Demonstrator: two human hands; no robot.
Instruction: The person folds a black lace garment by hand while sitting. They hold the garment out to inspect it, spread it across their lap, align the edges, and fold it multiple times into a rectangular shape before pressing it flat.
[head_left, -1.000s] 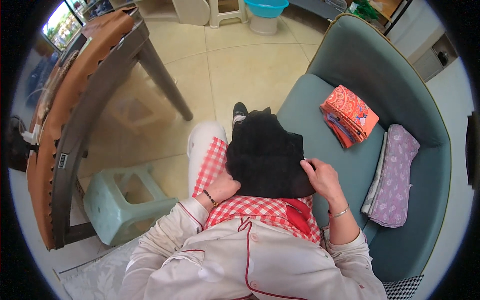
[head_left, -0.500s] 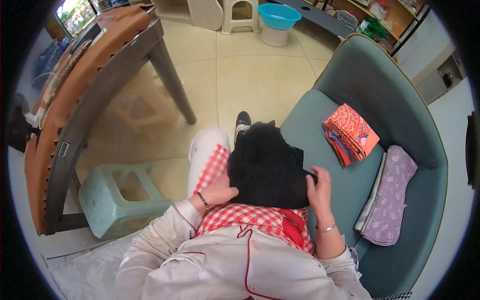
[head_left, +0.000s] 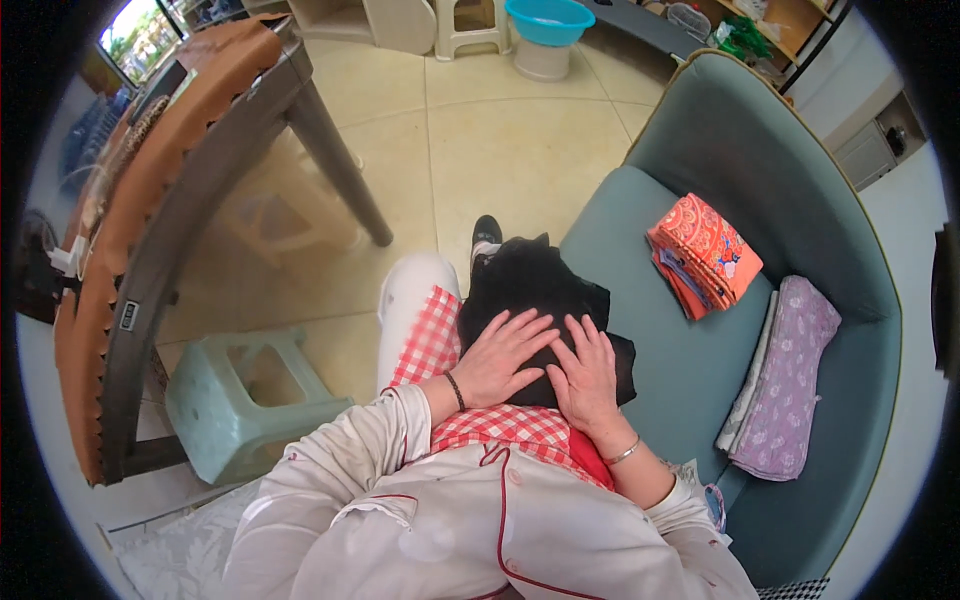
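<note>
A black cloth (head_left: 530, 280) lies spread over my lap, on top of a red-and-white checked apron (head_left: 500, 425). My left hand (head_left: 498, 360) rests flat on the cloth with its fingers apart. Close beside it, my right hand (head_left: 587, 380) also lies open on the cloth, and the fingertips of the two hands almost meet near its middle. Neither hand grips anything. Part of the cloth's near edge is hidden under my hands.
On the green sofa (head_left: 625, 250) to my right lie a folded orange patterned cloth (head_left: 705, 250) and a folded purple floral cloth (head_left: 785, 385). A pale green stool (head_left: 230, 420) and a table (head_left: 200, 190) stand at left. Far off, a blue basin (head_left: 550, 22) sits on a stool.
Both hands have moved inward from the side edges of the black cloth to its middle. My right hand has let go of its edge, and the fingers now lie flat.
</note>
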